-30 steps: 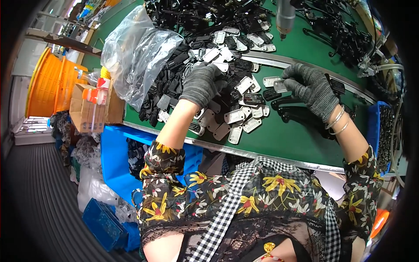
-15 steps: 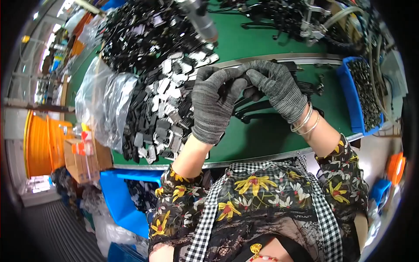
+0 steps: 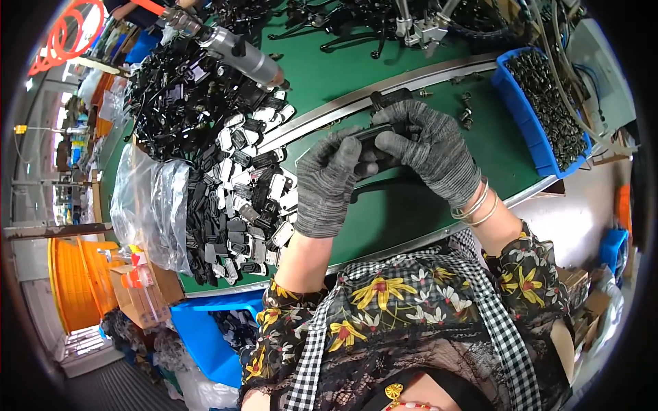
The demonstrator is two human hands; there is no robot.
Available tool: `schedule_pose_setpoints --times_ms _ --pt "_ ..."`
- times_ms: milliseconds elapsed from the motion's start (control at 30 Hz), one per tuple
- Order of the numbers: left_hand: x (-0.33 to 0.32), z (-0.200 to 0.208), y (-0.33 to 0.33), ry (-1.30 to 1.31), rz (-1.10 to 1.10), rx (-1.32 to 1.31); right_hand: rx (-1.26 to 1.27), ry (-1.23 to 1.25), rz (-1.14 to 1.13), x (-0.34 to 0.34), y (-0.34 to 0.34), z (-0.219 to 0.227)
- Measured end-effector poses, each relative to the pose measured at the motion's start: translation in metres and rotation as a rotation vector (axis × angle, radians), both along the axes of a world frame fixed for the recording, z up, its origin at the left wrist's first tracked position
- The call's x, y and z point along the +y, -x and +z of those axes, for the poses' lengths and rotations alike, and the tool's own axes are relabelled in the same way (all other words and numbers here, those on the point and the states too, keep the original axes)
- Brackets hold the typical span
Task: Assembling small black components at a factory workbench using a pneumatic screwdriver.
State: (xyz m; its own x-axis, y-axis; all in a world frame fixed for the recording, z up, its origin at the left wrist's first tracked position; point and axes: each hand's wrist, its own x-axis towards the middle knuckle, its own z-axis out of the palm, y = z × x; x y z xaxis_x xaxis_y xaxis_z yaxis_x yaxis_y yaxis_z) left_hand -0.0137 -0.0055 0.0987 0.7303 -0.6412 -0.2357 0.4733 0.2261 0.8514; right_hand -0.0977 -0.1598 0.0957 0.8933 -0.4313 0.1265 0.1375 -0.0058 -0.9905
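Grey knit gloves cover both my hands. A small, narrow black part (image 3: pixel 370 133) is held up between them over the green tabletop (image 3: pixel 391 226). My left hand (image 3: pixel 325 185) grips its left end with thumb and bent fingers. Its other end is pinched by my right hand (image 3: pixel 433 152), thumb in front. The fingers hide much of the part, so its full shape cannot be made out. Just behind the right fingers lies another black piece (image 3: pixel 388 99). To the left of my left hand spreads a heap of small flat black and silver-white pieces (image 3: pixel 250 198).
A metal power driver (image 3: pixel 240 58) hangs at upper left over a pile of black parts (image 3: pixel 171 96). A metal rail (image 3: pixel 322 122) crosses the table. At right stands a blue bin (image 3: pixel 524 120) of small metal parts. A clear plastic bag (image 3: pixel 152 212) lies left; a blue bin (image 3: pixel 205 339) sits below.
The view has turned, so the table appears rotated and the driver shows more fully. My hands have drawn slightly apart, and the black part between them now shows more plainly.
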Motion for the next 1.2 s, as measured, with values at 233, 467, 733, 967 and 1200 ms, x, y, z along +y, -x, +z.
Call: schedule_pose_setpoints --times_ms 233,467,733,967,1200 --pt "0.002 -0.009 0.017 -0.01 0.022 -0.259 -0.077 0.497 -0.024 -0.008 0.022 0.01" --pt "-0.01 0.004 0.027 -0.083 -0.094 -0.135 -0.312 0.616 -0.039 -0.018 0.048 -0.012" --pt "-0.022 -0.001 0.04 -0.133 -0.1 -0.28 0.162 -0.235 -0.104 -0.022 0.084 0.014" --pt "-0.023 -0.012 0.049 -0.197 -0.122 -0.533 0.068 0.152 -0.161 -0.024 0.077 -0.008" --pt "-0.029 -0.055 0.058 -0.357 -0.07 -1.128 0.413 0.11 -0.181 -0.05 0.092 0.005"
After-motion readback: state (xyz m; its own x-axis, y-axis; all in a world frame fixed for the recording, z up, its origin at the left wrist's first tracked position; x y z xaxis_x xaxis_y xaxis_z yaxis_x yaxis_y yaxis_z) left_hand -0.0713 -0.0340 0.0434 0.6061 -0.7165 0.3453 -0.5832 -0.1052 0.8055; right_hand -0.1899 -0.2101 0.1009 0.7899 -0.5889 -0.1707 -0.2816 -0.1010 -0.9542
